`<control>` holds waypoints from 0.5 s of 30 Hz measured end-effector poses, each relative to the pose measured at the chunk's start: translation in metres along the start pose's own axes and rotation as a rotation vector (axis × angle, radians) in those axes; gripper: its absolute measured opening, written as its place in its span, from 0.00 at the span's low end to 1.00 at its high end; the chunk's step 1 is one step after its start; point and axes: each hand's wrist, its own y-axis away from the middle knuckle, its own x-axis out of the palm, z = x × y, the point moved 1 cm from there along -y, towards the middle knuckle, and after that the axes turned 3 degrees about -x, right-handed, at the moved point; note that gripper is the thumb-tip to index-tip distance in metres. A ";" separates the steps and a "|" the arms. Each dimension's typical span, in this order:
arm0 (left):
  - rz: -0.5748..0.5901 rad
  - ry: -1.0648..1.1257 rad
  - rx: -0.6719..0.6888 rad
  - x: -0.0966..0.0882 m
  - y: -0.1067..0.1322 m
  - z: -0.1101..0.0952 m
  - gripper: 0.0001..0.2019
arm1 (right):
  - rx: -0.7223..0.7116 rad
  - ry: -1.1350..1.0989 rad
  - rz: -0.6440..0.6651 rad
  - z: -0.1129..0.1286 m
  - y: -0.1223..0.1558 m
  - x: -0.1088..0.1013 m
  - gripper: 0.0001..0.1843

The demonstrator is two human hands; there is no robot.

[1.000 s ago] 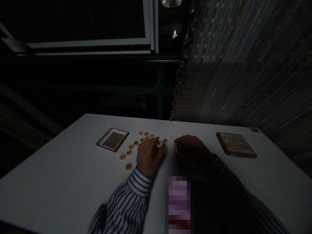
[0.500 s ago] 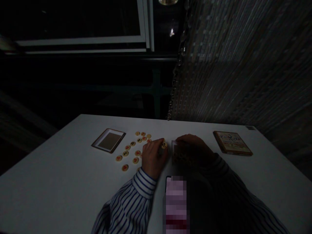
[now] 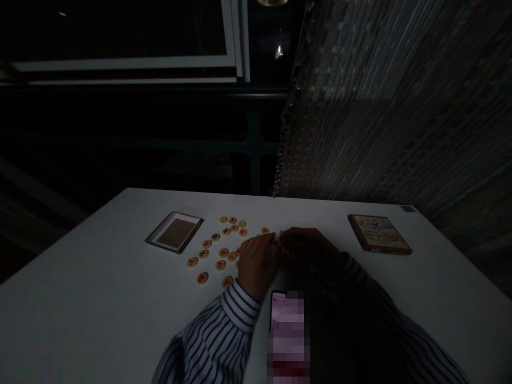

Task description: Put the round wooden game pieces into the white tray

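Note:
Several round pale game discs [image 3: 218,250] with red or black marks lie scattered on the white table [image 3: 100,298]. My left hand [image 3: 256,261] is curled, its fingertips pinching one disc [image 3: 275,242] beside my right hand. My right hand [image 3: 308,248] lies in deep shadow, closed around a small clear container [image 3: 282,234] that I can barely make out. Both arms wear striped sleeves.
An open shallow box half [image 3: 174,232] lies at the left of the discs. A printed box lid [image 3: 378,233] rests at the far right. A phone [image 3: 280,309] lies near me between my arms. A beaded curtain [image 3: 380,106] hangs behind the table.
My left hand has carried the pinched disc rightward until it meets my right hand. More discs on the table show now that the hand has left them.

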 end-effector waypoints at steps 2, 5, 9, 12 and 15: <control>0.009 -0.004 0.013 0.001 0.001 0.000 0.13 | 0.015 -0.022 -0.008 -0.001 -0.001 0.002 0.09; 0.032 -0.013 0.017 0.001 0.001 -0.001 0.13 | 0.011 -0.029 -0.012 -0.001 -0.001 0.002 0.09; 0.043 0.016 0.003 0.002 0.002 -0.001 0.13 | -0.005 -0.067 0.007 0.001 -0.001 0.000 0.10; 0.037 0.120 -0.060 0.003 0.004 0.000 0.13 | 0.004 -0.059 -0.018 0.001 -0.001 -0.001 0.11; 0.060 0.318 -0.267 0.003 0.004 0.001 0.13 | 0.015 -0.050 -0.039 0.000 -0.002 -0.001 0.11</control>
